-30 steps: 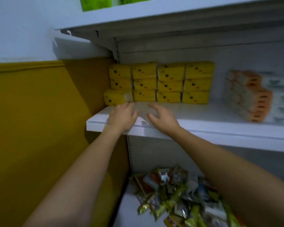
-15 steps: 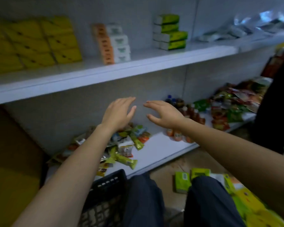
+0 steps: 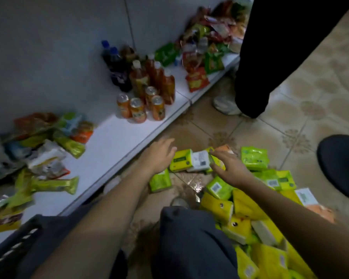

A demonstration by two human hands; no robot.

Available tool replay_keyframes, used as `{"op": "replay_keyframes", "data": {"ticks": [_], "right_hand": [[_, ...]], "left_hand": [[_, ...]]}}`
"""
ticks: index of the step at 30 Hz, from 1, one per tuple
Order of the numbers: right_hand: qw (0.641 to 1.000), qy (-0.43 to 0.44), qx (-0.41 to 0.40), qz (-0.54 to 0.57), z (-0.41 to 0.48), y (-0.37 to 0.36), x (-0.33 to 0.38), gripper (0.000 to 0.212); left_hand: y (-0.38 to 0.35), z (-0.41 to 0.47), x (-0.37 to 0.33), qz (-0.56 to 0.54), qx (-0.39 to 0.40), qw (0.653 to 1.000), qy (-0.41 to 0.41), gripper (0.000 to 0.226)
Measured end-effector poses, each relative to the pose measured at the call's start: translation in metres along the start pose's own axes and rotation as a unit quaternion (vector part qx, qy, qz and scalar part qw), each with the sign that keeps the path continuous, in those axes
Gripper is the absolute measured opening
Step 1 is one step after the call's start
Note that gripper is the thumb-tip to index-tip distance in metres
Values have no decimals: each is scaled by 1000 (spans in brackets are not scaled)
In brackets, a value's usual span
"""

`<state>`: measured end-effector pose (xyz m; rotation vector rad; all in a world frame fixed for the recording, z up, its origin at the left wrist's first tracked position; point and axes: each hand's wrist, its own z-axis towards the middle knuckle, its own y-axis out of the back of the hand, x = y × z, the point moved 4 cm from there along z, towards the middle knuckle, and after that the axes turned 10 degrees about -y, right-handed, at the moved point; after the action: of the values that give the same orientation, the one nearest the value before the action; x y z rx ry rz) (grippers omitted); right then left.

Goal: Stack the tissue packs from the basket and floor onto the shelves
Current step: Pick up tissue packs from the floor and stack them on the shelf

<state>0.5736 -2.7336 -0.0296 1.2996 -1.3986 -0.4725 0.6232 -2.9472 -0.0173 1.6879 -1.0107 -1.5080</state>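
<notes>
Tissue packs (image 3: 242, 216) cover the floor (image 3: 302, 93) by my right knee, yellow ones heaped together and green ones spread just beyond them. As far as I can judge, most of the job is ahead of me. Both my hands are down over the near edge of that spread.

My left hand (image 3: 159, 156) hovers with its fingers (image 3: 167, 143) straight and loose, holding nothing. It is just beside a green pack (image 3: 181, 161) that lies flat on the tiles. My right hand (image 3: 232, 170) is spread above the other end of that pack, fingers apart and not closed round anything. Whether the tips touch the wrapper I cannot tell.

The basket (image 3: 14, 244) shows only a dark corner at my left, and what is in it is hidden. The lower shelf (image 3: 117, 137) beside me carries snack bags (image 3: 48, 150), bottles (image 3: 141, 77) and cans (image 3: 137, 109), with no tissue among them.

The shelves meant for the tissue are out of sight, so I cannot say how many packs are already stacked. I judge the step in hand is to close both hands on this pack and lift it.
</notes>
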Motion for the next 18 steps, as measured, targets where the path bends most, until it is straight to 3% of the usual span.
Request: {"op": "replay_keyframes", "data": {"ticks": [7,12,15,18], "right_hand": [[975,-192,90,68,-38,-118,-102,43],[954,-288,28,78,-64,-144,-130,45],[926,-361,10,108,-63,-146,-135,50],[894,-408,33,184,-57,-152,-136,55]], "left_hand": [[-173,20,7,-170,182,968,23,48],[-246,22,-3,-259,291,919,58,56],[-277,16,-6,-262,349,895,94,81],[-307,14,-3,-273,350,889,114,101]]}}
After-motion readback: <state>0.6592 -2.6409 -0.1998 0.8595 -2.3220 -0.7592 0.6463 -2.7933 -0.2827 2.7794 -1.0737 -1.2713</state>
